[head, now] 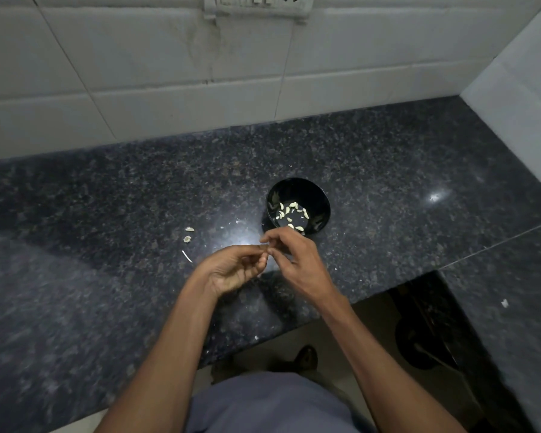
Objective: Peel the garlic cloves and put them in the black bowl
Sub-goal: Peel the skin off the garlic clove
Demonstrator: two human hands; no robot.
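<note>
Both hands meet at counter point(107, 198) centre, fingertips pinched together on something too small to make out, presumably a clove. Bowl point(320, 195) lies at 1 o'clock, just beyond right hand point(297, 260); left hand point(235, 268) farther. Peeled cloves point(291, 214) already inside

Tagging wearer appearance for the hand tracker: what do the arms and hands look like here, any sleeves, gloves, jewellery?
Both forearms are bare up to the bottom edge of the frame, with no sleeves in view. The left hand and right hand wear no gloves, and no rings, watch or bands are visible on fingers or wrists. Below the arms, a blue-grey garment covers the torso. No markings show.
</note>
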